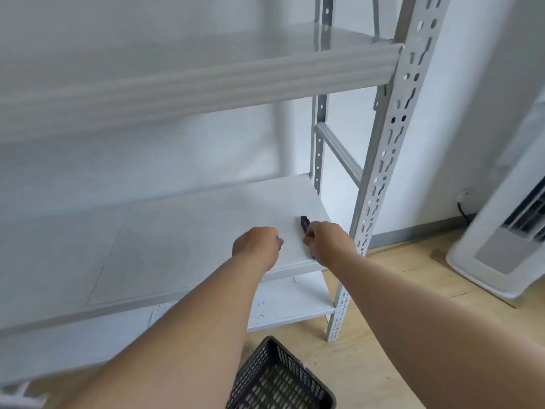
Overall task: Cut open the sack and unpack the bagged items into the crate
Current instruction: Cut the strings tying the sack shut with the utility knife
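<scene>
My right hand (326, 242) reaches onto the right end of a white shelf board (182, 234), with its fingers curled round a small dark tool (304, 222) that looks like a cutter; only the tool's tip shows past the fingers. My left hand (257, 242) hovers just left of it over the same board, fingers curled and holding nothing that I can see. A black perforated plastic crate (280, 379) stands on the floor below, between my forearms; the part in view holds nothing. No sack or bagged items are in view.
The metal shelving rack has a slotted grey upright (389, 143) at the right, an upper shelf (188, 72) overhead and a lower shelf (289, 305) beneath. A white floor-standing appliance (501, 246) stands on the wooden floor at the right, by the wall.
</scene>
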The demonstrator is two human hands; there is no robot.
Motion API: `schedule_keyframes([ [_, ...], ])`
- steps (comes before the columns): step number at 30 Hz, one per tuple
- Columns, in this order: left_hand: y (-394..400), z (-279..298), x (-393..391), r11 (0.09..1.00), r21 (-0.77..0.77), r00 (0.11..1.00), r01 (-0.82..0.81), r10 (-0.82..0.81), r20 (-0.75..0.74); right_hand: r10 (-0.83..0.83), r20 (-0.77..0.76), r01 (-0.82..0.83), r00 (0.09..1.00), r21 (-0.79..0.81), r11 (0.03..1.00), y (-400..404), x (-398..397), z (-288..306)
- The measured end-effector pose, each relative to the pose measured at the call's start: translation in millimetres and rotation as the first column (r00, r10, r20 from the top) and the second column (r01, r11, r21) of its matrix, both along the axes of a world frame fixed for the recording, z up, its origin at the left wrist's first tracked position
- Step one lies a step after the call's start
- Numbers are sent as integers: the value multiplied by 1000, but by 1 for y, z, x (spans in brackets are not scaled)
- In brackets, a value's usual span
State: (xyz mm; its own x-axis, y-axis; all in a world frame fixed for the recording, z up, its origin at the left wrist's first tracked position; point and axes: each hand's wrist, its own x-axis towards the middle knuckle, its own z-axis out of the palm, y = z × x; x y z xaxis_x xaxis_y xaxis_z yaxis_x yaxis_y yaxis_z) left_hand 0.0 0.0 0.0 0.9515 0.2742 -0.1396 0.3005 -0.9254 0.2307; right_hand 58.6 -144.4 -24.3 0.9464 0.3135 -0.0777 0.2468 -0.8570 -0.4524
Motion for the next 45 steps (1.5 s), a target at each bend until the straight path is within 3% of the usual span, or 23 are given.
schedule_keyframes([
  [7, -19, -56, 63, 997, -72, 1000, -13, 11, -19, 6, -121, -14, 993, -62, 998, -2, 58, -49],
  [11, -21, -84, 79, 993, -111, 993, -31, 18, -121, 8, -174, -32, 985, -132, 991, 2, 75, -75],
  [22, -18, -124, 55, 909, -354, 974, -220, 187, -127, -92, -237, 76, 967, -78, 994, 25, 88, -108],
  [24, -14, -125, 47, 840, -467, 959, -275, 272, -76, -112, -259, 90, 959, -95, 991, 32, 81, -106],
  [27, -5, -121, 32, 656, -654, 885, -377, 464, -46, -19, -288, 3, 957, -57, 998, 50, 53, -103],
  [31, 27, -115, -7, 315, -786, 712, -531, 669, -213, 197, -335, -139, 921, 188, 972, 73, -7, -101],
  [35, 62, -112, -65, -45, -901, 602, -431, 730, -323, 413, -514, -264, 751, 340, 903, 93, -62, -94],
  [39, 94, -113, -133, -172, -913, 466, -371, 815, -343, 536, -712, -96, 453, 559, 823, 112, -110, -81],
  [41, 108, -110, -173, -216, -916, 427, -338, 832, -354, 593, -731, -63, 337, 611, 789, 121, -141, -76],
  [45, 126, -104, -244, -262, -933, 424, -246, 837, -347, 565, -725, -12, 394, 611, 792, 144, -212, -71],
])
